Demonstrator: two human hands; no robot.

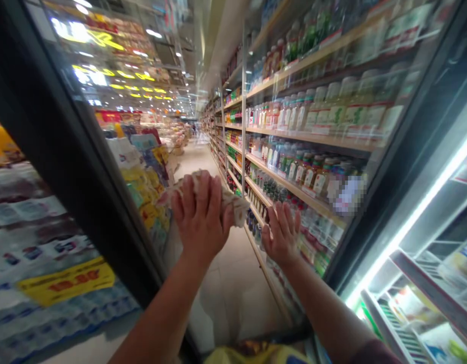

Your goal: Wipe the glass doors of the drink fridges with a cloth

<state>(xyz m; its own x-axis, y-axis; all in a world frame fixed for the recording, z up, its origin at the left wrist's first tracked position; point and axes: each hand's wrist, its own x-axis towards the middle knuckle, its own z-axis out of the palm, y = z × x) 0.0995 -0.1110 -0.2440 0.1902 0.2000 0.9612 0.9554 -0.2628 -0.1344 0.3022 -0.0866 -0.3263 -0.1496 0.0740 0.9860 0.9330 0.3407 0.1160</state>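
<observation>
A glass door (226,283) with a black frame stands in front of me. My left hand (201,215) presses a pale, crumpled cloth (239,208) against the pane, its fingers laid over the fabric. To its right, my right hand (282,233) rests on the same glass with its fingers spread and no object in it. The cloth's middle is hidden under my left hand.
Bottles (357,108) on long shelves and an aisle floor (195,156) show in the glass. A lit cooler holds goods on racks (404,313) at right. Left of the door frame (78,151) are stacked packs and a yellow price sign (66,280).
</observation>
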